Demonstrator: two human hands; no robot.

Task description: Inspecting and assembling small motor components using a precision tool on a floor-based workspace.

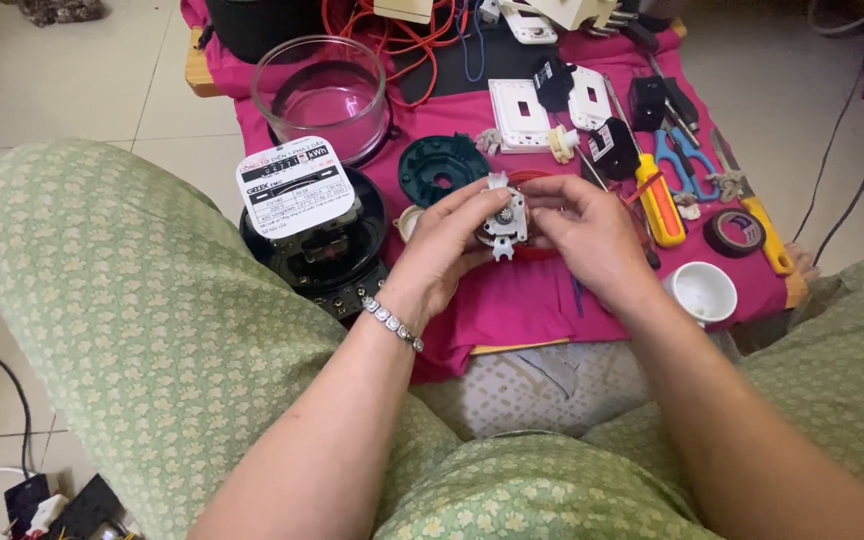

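Observation:
My left hand (439, 255) and my right hand (584, 232) meet over a low table draped in magenta cloth (512, 300). Together they hold a small white and grey gear mechanism (505, 217), fingers of both hands pinching its sides. A beaded bracelet (392, 322) circles my left wrist. A round black meter base with a white label plate (304, 218) rests just left of my left hand, partly on my green patterned knee. A dark teal round plate (440, 166) lies behind the mechanism.
A clear glass dome (320, 92) stands at back left. White switch plates (520, 113), blue-handled scissors (682, 160), yellow-handled screwdrivers (659, 200), a roll of black tape (734, 232), a white cup (703, 291) and red wires (402, 40) crowd the cloth.

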